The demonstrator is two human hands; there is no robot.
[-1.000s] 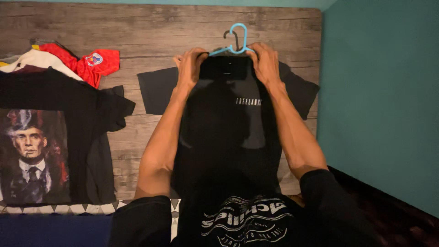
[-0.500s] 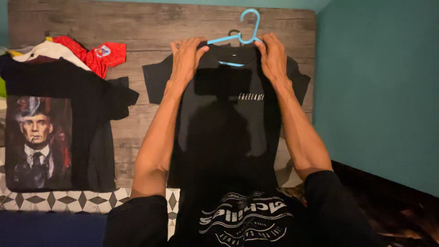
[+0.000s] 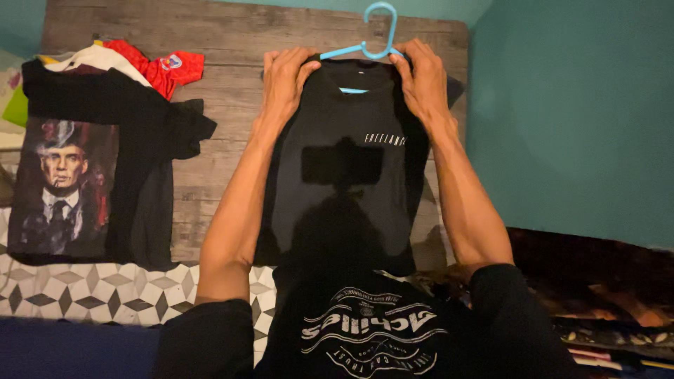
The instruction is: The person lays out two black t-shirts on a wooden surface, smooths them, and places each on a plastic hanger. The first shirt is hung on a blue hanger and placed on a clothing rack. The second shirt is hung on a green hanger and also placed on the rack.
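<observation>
While both hands pinch its shoulders, the black T-shirt (image 3: 351,182) hangs on the blue hanger (image 3: 365,43), right of the portrait shirt (image 3: 67,186). Left hand (image 3: 288,77) and right hand (image 3: 421,77) are closed on the fabric; seating the shoulders evenly should keep it level.

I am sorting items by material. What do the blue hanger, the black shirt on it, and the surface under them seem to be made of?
Hanger: probably plastic, smooth and evenly coloured. Black shirt: soft matte knit, likely cotton; it drapes limply. Surface: grey weathered planks, wood or wood-look print; unclear.

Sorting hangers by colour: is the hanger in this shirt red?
No, the hanger inside the black shirt is light blue.
</observation>
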